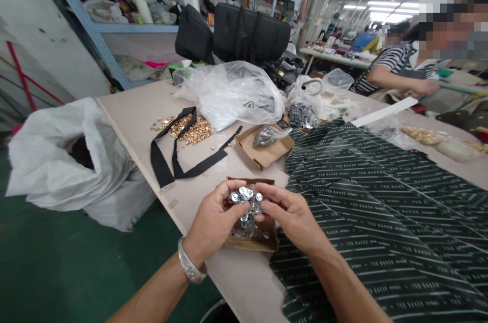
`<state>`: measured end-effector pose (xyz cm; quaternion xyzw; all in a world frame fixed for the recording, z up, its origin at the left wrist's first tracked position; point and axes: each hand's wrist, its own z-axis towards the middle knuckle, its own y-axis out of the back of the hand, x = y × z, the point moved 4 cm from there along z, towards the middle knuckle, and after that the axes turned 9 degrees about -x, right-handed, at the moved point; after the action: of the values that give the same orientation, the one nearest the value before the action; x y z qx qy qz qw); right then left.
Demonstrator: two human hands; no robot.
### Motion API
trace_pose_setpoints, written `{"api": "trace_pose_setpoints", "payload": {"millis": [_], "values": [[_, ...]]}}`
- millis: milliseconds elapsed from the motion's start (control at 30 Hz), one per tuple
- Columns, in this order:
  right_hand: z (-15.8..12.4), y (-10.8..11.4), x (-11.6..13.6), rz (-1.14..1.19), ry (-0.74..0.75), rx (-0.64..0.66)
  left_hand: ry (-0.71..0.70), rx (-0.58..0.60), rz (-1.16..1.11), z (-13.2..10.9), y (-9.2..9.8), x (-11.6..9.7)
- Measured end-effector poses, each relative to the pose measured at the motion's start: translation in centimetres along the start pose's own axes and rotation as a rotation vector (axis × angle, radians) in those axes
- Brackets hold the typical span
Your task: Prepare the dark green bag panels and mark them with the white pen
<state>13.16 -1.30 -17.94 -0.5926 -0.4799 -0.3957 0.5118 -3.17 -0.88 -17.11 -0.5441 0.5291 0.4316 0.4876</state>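
Over a small open cardboard box (253,245), my left hand (213,221) is closed around a handful of silver metal washers (244,194), round with small slots. A bracelet (189,262) circles the left wrist. My right hand (293,213) meets the same handful from the other side, its thumb and fingers pinching washers at the edge of the pile. More small shiny pieces (249,232) lie in the box below, partly hidden by the hands. Dark green printed fabric (366,221) spreads beside and under the right forearm.
Beyond the hands stands another cardboard box (263,157) with a bag of metal parts. Black strap (198,168) and gold pieces (194,132) lie left of it, near clear plastic bags (236,91). A white sack (76,160) stands on the floor. A person in a striped top (394,61) works at right.
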Motion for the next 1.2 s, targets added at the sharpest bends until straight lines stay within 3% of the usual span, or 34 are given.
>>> {"api": "trace_pose_setpoints", "payload": {"millis": [233,433,767,1033,1200], "values": [[0.1,-0.3,-0.4,-0.004,-0.046,-0.034,-0.019,-0.131,0.035,-0.2,0.5,-0.2],[-0.1,-0.7,-0.7,-0.254,0.115,-0.145,-0.057,-0.166,0.114,-0.4,0.0,0.0],[0.3,-0.4,-1.3,-0.052,-0.052,-0.11,-0.057,-0.112,0.03,-0.5,0.3,-0.2],[0.3,-0.4,-0.8,0.002,-0.001,-0.155,-0.054,-0.005,0.136,-0.2,-0.5,-0.6],[0.2,-0.3,-0.8,-0.005,-0.024,-0.169,0.015,-0.019,0.016,-0.3,-0.5,-0.5]]}}
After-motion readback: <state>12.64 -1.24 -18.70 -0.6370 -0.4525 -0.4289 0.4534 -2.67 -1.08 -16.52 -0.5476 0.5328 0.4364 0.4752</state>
